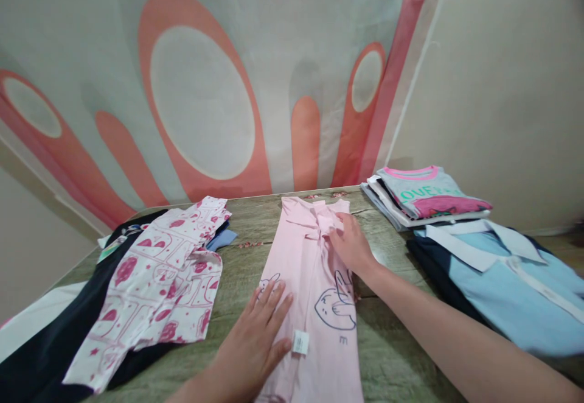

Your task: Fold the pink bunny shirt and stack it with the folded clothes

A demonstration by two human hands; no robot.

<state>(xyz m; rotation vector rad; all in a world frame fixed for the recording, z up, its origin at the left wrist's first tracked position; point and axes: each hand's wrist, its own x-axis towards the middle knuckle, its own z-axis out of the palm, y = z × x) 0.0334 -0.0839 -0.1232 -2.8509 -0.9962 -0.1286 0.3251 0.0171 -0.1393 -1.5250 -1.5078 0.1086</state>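
Observation:
A long pink dress (303, 281) with dark line drawings of rabbits lies narrow and lengthwise on the table in front of me, its sides turned inward. Near its neckline the cloth is bunched like a bow. My left hand (255, 336) rests flat on the dress's lower left part, fingers spread, beside a small white label (300, 342). At the upper right edge, my right hand (353, 245) has its fingers and thumb closed on the cloth by the bunched part. The bottom of the dress runs out of view.
Left on the wooden table (246, 281) lies a loose heap with a white and pink printed garment (168, 275) over black clothing (59, 336). At right are a folded stack topped by a grey and pink shirt (420, 190) and a light blue collared shirt (515, 287). A wall (283, 38) stands behind.

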